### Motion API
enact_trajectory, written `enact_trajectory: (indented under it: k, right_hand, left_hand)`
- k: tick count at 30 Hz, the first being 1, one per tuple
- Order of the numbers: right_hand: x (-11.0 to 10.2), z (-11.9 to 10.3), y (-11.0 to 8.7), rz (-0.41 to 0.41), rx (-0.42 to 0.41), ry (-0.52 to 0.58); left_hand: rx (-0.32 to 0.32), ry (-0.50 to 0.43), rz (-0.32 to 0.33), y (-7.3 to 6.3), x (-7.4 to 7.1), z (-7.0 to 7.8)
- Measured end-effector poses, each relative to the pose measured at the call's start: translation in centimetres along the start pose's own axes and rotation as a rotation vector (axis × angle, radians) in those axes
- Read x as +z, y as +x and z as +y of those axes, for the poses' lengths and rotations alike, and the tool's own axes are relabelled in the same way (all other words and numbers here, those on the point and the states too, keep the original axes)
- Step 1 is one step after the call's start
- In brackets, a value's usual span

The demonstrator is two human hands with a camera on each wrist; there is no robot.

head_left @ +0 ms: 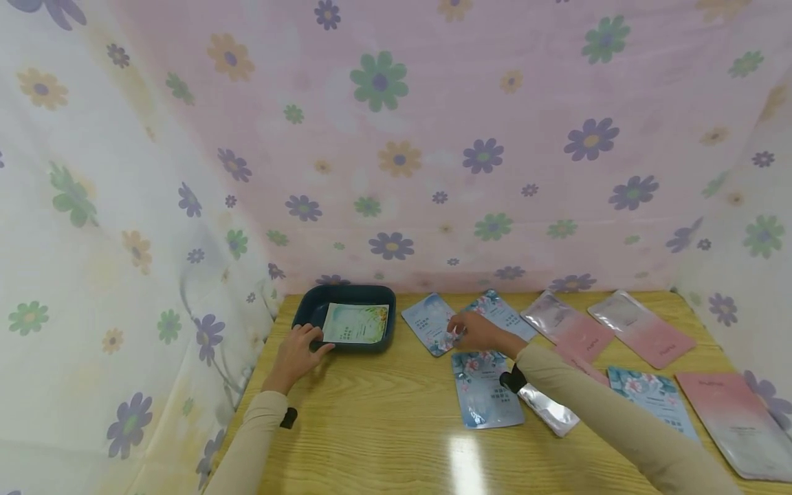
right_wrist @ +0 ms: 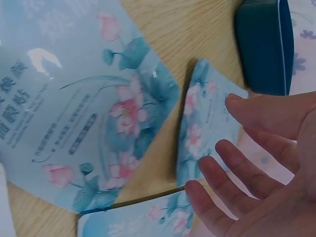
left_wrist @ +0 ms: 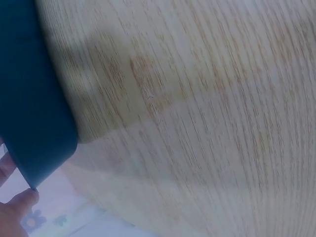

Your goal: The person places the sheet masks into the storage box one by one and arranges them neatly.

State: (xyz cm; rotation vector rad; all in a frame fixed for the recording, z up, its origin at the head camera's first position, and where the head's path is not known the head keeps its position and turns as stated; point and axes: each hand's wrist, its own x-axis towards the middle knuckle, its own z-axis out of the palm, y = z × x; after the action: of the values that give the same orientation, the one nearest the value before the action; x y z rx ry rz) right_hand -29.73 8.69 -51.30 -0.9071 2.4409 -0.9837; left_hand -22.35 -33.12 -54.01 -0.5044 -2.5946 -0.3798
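Observation:
At the left of the table, my left hand (head_left: 298,356) pinches the near rim of a dark teal plastic tray (head_left: 306,306) between thumb and fingers. Inside the tray lies a pale green sheet-mask packet (head_left: 354,324). My right hand (head_left: 476,332) hovers over blue sheet-mask packets with lotus prints, holding nothing. In the right wrist view its fingers (right_wrist: 232,182) are spread and slightly bent. A blue packet (head_left: 423,317) lies left of this hand, another (head_left: 506,315) behind it, and a third (head_left: 485,399) nearer me. The left wrist view shows the tray's outer wall (left_wrist: 34,89) and a thumb at its edge.
Pink-and-silver packets (head_left: 643,326) lie at the back right, and a larger one (head_left: 736,419) at the near right. A blue packet (head_left: 652,399) and a silver packet (head_left: 551,405) lie partly under the right sleeve. Flowered cloth (head_left: 396,227) encloses the wooden table (head_left: 371,426).

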Motion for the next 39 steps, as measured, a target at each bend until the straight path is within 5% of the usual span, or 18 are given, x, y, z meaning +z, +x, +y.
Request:
enact_trajectory:
  k: [10,22,33,39]
  right_hand:
    - [0.7,2.3,-1.7,0.040,0.021,-0.053]
    - [2.3,3.3,-3.0,0.076,0.137,-0.055]
    - [3.4,3.4,-3.3,0.113,-0.030,-0.229]
    - [3.5,3.5,-3.5,0.092,-0.010,-0.196]
  left_hand:
    - [-0.123,-0.010,-0.109,0.2,-0.4,0.3]
    - [-0.146,-0.008,-0.124,0.2,-0.7,0.7]
    - [-0.171,-0.033,-0.126,0.2,-0.6,0.5]
    - [-0.164,-0.033,-0.134,0.1,-0.6,0.6]
